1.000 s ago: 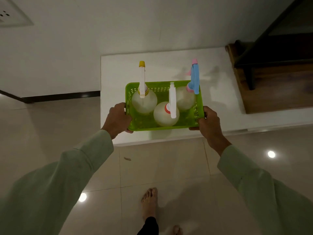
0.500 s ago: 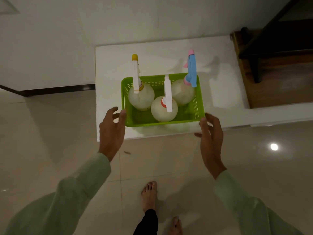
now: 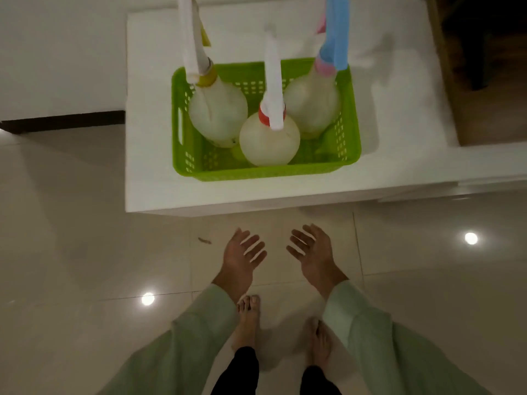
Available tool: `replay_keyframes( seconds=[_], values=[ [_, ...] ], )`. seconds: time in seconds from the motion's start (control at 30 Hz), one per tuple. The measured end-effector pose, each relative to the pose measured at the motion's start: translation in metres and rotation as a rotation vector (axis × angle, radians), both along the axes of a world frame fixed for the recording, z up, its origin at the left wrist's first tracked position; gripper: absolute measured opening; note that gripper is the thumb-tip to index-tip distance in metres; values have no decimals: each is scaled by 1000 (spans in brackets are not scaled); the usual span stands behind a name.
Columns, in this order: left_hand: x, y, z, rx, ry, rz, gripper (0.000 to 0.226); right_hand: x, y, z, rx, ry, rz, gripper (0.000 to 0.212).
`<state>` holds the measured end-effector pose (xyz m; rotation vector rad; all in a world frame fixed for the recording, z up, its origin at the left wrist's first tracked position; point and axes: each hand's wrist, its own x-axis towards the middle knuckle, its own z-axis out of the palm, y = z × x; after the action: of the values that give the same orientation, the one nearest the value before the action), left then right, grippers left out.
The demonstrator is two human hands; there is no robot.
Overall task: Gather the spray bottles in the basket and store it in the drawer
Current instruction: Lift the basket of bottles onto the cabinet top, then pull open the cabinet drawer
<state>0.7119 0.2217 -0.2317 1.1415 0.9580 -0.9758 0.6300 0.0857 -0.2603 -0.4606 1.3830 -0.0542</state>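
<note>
A green perforated basket (image 3: 256, 173) stands on a white cabinet top (image 3: 148, 166). Three pale round spray bottles stand upright in it: one with a yellow collar (image 3: 218, 115) at the left, one with a red collar (image 3: 269, 143) in front, one with a blue and pink sprayer (image 3: 312, 104) at the right. My left hand (image 3: 239, 258) and my right hand (image 3: 313, 252) hover low over the floor in front of the cabinet, fingers spread, palms facing each other, holding nothing and well clear of the basket.
Glossy beige floor tiles (image 3: 85, 252) spread below, with my bare feet (image 3: 248, 317) under my hands. A white wall with a dark skirting (image 3: 62, 122) lies at the left. Brown wooden furniture (image 3: 490, 81) stands at the right of the cabinet.
Both hands let go of the basket, which now rests on the cabinet top, and dropped back toward me. The view has moved closer and tilted down.
</note>
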Motion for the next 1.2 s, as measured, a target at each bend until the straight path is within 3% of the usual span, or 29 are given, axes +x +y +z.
replay_keyframes(
  seconds=[0.23, 0.5, 0.67, 0.77, 0.83, 0.9, 1.0, 1.07, 1.17, 1.2],
  values=[
    [29, -38, -116, -74, 35, 307, 64, 41, -26, -108, 168, -165, -247, 63],
    [43, -64, -162, -227, -2, 540, 59, 57, -47, -152, 193, -366, -361, 66],
    [25, -50, -143, -267, 13, 515, 56, 37, -36, -139, 184, -330, -358, 63],
    [0, -35, -110, -105, 9, 274, 43, 9, -20, -107, 145, -218, -189, 40],
    [-23, -28, -74, 33, -70, 39, 37, -14, -5, -70, 8, -96, 68, 25],
    [-50, -17, -32, 198, -290, -207, 28, -41, 14, -26, -309, -31, 364, 17],
    [-87, 6, 29, 415, -932, -571, 19, -77, 33, 37, -1094, -189, 704, 18],
    [-85, 16, 36, 546, -1249, -752, 22, -78, 28, 46, -1458, -264, 871, 26],
    [-67, 11, 36, 678, -1431, -964, 34, -58, 15, 48, -1591, -57, 1161, 40],
    [-70, 6, 75, 695, -1442, -1060, 39, -65, 7, 88, -1613, 35, 1271, 42]
  ],
)
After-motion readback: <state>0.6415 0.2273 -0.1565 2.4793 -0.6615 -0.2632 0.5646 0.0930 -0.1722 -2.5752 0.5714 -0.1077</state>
